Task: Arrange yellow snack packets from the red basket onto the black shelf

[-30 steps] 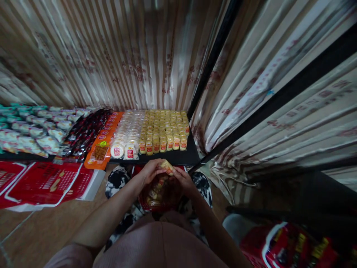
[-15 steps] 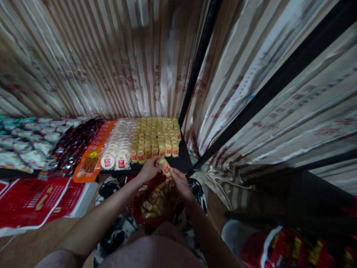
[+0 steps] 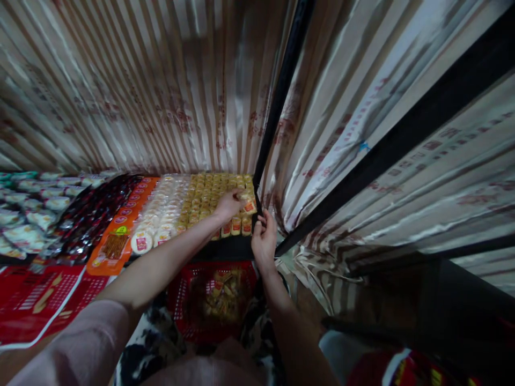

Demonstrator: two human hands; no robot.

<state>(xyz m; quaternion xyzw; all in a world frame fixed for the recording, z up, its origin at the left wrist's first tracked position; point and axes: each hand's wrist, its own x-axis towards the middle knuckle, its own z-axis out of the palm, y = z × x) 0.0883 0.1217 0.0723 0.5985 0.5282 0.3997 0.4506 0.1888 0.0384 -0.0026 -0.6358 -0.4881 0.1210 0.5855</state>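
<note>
My left hand [image 3: 231, 205] reaches over the rows of small yellow wrapped snacks [image 3: 201, 198]. Its fingers are closed on one yellow snack packet [image 3: 249, 206] with a red label, at the right end of the rows. Beside the right edge of the black shelf [image 3: 225, 247] is my right hand [image 3: 264, 236], its fingers loosely bent and apart, with nothing visible in them. A red plastic basket [image 3: 181, 305] below the shelf holds more loose yellow packets [image 3: 223, 295].
Left of the yellow rows lie round white wrapped snacks [image 3: 141, 242], an orange packet [image 3: 102, 262], dark shiny packets [image 3: 86, 214] and white-green ones [image 3: 30, 230]. Black posts [image 3: 277, 107] and striped curtains [image 3: 193, 80] enclose the shelf. A red bag [image 3: 32, 300] lies at left.
Both hands have moved up from above the basket to the right end of the yellow rows. My right hand has let go of the snack packet; the left carries it.
</note>
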